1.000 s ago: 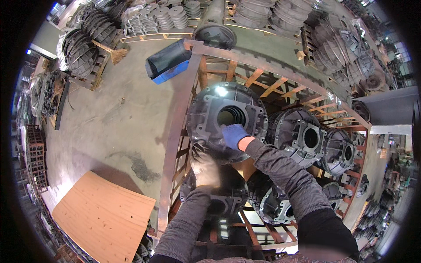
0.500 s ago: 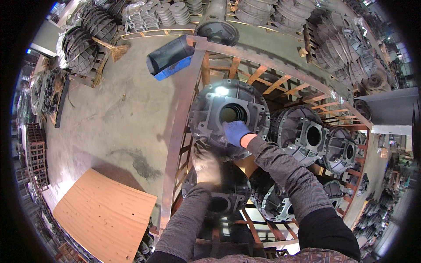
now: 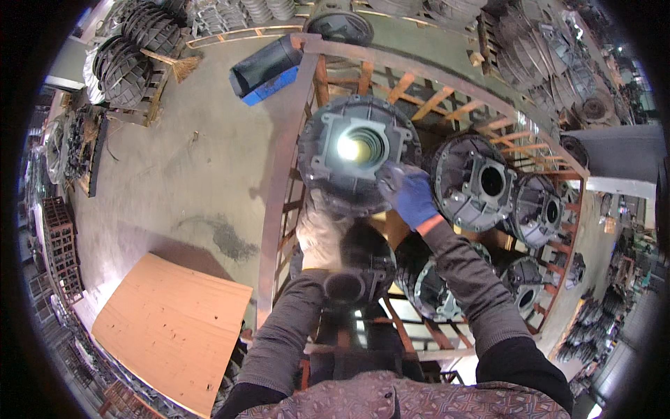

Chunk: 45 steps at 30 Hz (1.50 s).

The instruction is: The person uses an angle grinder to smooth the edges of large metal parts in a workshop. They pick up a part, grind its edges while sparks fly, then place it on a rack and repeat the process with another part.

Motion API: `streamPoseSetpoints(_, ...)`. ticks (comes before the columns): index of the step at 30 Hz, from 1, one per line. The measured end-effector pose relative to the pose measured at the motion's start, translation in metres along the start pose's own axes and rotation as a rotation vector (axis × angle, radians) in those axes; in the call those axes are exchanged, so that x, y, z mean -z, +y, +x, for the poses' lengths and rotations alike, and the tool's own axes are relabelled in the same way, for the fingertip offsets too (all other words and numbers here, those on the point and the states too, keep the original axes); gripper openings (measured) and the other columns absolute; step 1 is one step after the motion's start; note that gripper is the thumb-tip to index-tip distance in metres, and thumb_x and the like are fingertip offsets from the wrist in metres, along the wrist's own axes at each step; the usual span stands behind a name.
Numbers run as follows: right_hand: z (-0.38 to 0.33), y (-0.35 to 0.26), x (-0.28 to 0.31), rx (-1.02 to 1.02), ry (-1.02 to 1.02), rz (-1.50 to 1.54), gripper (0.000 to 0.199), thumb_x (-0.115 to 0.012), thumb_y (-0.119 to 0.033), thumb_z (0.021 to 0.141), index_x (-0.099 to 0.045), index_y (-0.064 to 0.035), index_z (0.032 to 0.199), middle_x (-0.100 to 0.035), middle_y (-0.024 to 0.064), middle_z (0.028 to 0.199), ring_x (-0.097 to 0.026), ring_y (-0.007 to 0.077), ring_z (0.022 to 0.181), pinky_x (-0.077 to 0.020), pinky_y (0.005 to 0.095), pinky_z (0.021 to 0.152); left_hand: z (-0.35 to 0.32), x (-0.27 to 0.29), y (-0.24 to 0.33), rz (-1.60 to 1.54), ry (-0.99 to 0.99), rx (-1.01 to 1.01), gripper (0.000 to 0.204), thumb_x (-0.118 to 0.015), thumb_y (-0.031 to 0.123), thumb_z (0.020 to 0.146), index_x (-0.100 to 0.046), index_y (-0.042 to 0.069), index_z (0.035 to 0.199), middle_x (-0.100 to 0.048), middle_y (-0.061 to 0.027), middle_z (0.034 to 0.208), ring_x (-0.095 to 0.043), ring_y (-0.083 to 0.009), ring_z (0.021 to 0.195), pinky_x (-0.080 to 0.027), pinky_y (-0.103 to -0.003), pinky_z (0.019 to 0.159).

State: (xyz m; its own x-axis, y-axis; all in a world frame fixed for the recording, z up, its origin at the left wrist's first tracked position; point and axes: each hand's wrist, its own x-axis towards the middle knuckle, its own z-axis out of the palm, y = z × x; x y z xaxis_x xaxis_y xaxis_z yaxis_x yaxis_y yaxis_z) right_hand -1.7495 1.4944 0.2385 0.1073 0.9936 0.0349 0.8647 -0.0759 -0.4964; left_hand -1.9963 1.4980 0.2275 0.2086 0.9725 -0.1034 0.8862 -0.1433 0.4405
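A large round dark-grey cast housing point(image 3: 328, 140) sits in the near-left part of a rusty metal crate point(image 3: 285, 174). A square flange surrounds its ribbed bore, where a bright spot of light falls. My left hand point(image 3: 321, 234), in a cream glove, is at the housing's near-left edge, its fingers partly blurred against the dark metal. My right hand point(image 3: 410, 192), in a blue glove with dark fingertips, has its fingers bent against the near-right edge of the flange. Below my left hand lies another dark housing point(image 3: 370, 269).
More housings point(image 3: 474, 181) stand along the crate's right side. A black and blue bin point(image 3: 269, 73) is beyond its far-left corner. A wooden board point(image 3: 174, 328) lies at lower left. Stacked castings point(image 3: 122, 73) and a straw broom point(image 3: 183, 68) are at far left.
My right hand has moved from the bore's near rim to the flange's near-right edge. My left hand stays by the housing's near-left side. The whole view has shifted.
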Motion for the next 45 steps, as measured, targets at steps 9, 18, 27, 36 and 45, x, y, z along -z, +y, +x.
streamPoseSetpoints(9, -0.514, 0.054, -0.011, -0.272, -0.447, -0.516, 0.021, -0.076, -0.027, 0.094, -0.073, -0.0089, 0.105, -0.069, 0.0197, 0.096, -0.068, 0.0405, 0.089, -0.0562, 0.0529, 0.077, -0.109, 0.039, -0.034, -0.196, -0.208, 0.263, 0.084, -0.08, 0.046, 0.088, -0.052, 0.006, 0.157, -0.073, -0.0275, 0.129, -0.072, -0.0464, 0.117, -0.059, -0.047, 0.096)
streamPoseSetpoints(18, -0.909, -0.021, -0.045, -0.696, -0.586, -0.043, 0.023, -0.069, -0.036, 0.091, -0.083, -0.0175, 0.092, -0.081, 0.0121, 0.103, -0.078, 0.0373, 0.094, -0.0613, 0.0522, 0.079, -0.188, -0.025, -0.109, -1.13, -0.505, 0.158, 0.049, -0.059, 0.016, 0.107, -0.055, -0.002, 0.152, -0.07, -0.0125, 0.142, -0.071, -0.0223, 0.121, -0.057, -0.035, 0.103)
streamPoseSetpoints(27, -0.876, -0.049, -0.057, -1.502, 0.217, 1.212, 0.019, -0.076, -0.023, 0.101, -0.07, -0.0085, 0.112, -0.078, 0.0084, 0.094, -0.074, 0.0192, 0.074, -0.0547, 0.0317, 0.061, -0.336, 0.098, 0.058, -1.62, -0.987, 0.228, 0.058, -0.063, 0.02, 0.107, -0.048, -0.003, 0.158, -0.062, -0.0174, 0.148, -0.063, -0.0317, 0.136, -0.049, -0.047, 0.121)
streamPoseSetpoints(36, -1.117, -0.106, -0.083, -1.722, 0.755, 1.761, 0.032, -0.059, -0.041, 0.109, -0.071, -0.0127, 0.117, -0.08, 0.0115, 0.103, -0.075, 0.0252, 0.078, -0.0597, 0.0373, 0.063, -0.614, 0.156, 0.251, -1.417, -1.391, 0.22, 0.054, -0.058, 0.04, 0.112, -0.057, 0.002, 0.15, -0.067, -0.0093, 0.14, -0.066, -0.0268, 0.129, -0.053, -0.04, 0.105)
streamPoseSetpoints(45, -1.288, -0.102, -0.139, -1.532, 1.038, 1.325, 0.035, -0.049, -0.038, 0.106, -0.07, -0.0132, 0.119, -0.077, 0.0125, 0.11, -0.074, 0.0319, 0.091, -0.0589, 0.0433, 0.069, -0.767, 0.03, 0.423, -1.295, -2.418, 0.484, 0.044, -0.076, 0.047, 0.1, -0.054, 0.013, 0.116, -0.042, -0.0022, 0.106, -0.046, -0.0238, 0.105, -0.041, -0.039, 0.105)
